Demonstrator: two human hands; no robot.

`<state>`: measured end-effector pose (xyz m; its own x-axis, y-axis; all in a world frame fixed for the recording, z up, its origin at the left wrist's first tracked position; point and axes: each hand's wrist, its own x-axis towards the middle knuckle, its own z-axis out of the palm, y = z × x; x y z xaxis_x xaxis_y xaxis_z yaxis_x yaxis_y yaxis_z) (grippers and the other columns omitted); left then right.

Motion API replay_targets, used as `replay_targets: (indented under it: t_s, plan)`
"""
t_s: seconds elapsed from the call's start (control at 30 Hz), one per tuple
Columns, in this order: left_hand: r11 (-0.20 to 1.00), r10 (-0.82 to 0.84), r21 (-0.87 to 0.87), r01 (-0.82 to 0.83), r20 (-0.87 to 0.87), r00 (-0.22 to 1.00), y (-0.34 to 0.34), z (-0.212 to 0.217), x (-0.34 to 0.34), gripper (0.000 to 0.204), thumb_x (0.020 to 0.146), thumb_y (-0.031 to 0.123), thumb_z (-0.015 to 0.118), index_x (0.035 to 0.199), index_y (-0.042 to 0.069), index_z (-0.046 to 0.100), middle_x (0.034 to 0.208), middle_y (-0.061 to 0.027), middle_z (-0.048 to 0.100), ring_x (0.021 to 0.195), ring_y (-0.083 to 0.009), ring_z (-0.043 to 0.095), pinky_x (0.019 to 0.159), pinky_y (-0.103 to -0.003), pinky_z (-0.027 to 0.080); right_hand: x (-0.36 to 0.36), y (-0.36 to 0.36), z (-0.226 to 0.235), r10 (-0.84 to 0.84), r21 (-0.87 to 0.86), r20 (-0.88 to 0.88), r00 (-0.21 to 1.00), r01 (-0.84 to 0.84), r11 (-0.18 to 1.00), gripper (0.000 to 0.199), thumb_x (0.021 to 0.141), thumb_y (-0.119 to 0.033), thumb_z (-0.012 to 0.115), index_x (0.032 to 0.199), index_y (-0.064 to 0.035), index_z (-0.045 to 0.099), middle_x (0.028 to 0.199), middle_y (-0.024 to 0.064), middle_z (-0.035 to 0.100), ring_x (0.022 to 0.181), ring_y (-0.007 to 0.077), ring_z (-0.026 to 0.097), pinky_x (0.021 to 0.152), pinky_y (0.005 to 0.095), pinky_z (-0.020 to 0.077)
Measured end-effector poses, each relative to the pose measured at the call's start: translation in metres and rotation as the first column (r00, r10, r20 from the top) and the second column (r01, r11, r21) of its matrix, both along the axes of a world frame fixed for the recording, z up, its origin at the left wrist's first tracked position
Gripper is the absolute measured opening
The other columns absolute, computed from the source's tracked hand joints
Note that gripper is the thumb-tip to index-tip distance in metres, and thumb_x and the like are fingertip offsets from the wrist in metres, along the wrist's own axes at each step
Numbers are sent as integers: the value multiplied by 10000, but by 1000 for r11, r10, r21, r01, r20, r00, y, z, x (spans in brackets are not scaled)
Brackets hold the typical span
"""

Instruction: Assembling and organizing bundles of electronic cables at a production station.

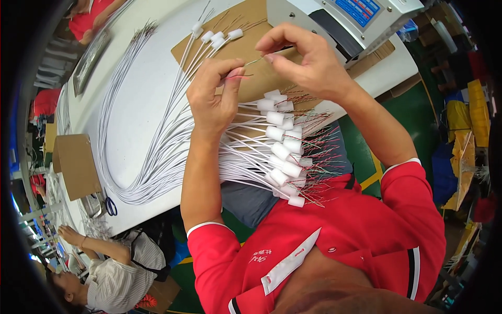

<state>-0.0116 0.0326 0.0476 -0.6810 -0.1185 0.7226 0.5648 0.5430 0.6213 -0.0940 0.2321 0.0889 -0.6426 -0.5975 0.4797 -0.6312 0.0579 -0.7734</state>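
Thin coloured wires (253, 62) stretch between my two hands above the table. My left hand (215, 94) pinches them between thumb and fingertips, with red and dark ends sticking out past the thumb. The tip of a greenish wire is pinched by my right hand (308, 63), thumb against forefinger. Below my hands lies a big bundle of white cables (157, 162); each shown end carries a white plastic sleeve (281, 151) with loose coloured wires (319, 141) fanning out. Several more sleeved ends (217, 39) rest farther off on brown cardboard (246, 13).
A bench machine (334, 26) with a blue panel stands at the far right of the white table (137, 70). At the left are a cardboard box (78, 166), dark-blue-handled scissors (111, 206) and a grey tray (90, 63). A co-worker (117, 269) sits at lower left.
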Motion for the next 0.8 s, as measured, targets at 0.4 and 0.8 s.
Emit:
replay_targets:
  t_s: [0.4,0.8]
  plan:
    - [985,157,32,-167,200,967,8,-16,-13,55,902,-5,754,946,-21,727,804,-62,702,656,-99,621,617,-239,504,-57,16,10,108,424,-701,704,290,858,161,884,-122,646,992,-9,684,931,113,703,939,306,655,871,409,513]
    - [990,120,36,-138,308,944,11,-31,-23,55,903,22,758,939,-11,732,811,-52,711,669,-87,595,637,-241,491,-70,13,27,403,652,-745,532,452,609,139,790,-152,637,787,-71,750,828,84,723,981,264,622,967,447,407]
